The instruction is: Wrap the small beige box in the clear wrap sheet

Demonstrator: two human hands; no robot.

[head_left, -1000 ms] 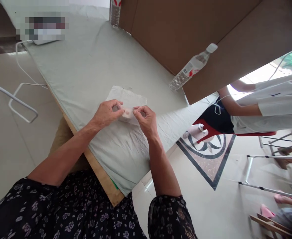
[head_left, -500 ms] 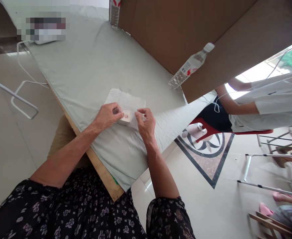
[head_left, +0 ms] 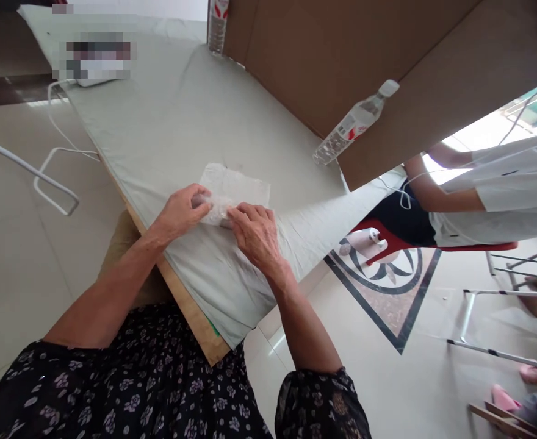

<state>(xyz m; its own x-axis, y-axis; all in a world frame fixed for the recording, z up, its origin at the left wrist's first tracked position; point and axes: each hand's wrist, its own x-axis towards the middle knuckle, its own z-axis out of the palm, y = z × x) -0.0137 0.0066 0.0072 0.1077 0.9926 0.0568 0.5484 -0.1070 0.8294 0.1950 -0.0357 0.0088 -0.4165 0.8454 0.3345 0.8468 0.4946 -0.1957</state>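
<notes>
A thin whitish sheet (head_left: 238, 182) that looks like wrapping paper or film lies on the cloth-covered table. Its near part is folded over a small boxy packet (head_left: 216, 213), whose contents are hidden. My left hand (head_left: 183, 210) grips the packet's left end, thumb in front and fingers curled behind. From the right, my right hand (head_left: 254, 231) closes its fingers on the packet's other end and presses the folded sheet down. The far part of the sheet still lies flat behind both hands.
A plastic bottle (head_left: 353, 125) leans by a large cardboard panel (head_left: 332, 61); another bottle (head_left: 217, 27) stands at its far corner. A pixelated device (head_left: 101, 61) sits far left with white cables. A person in a white shirt (head_left: 515, 183) sits at right. The table's wooden edge (head_left: 195, 323) is near me.
My right hand has moved left and over the packet, bringing the sheet across it. The reddish mark on its top is now covered. My left hand has shifted slightly left.
</notes>
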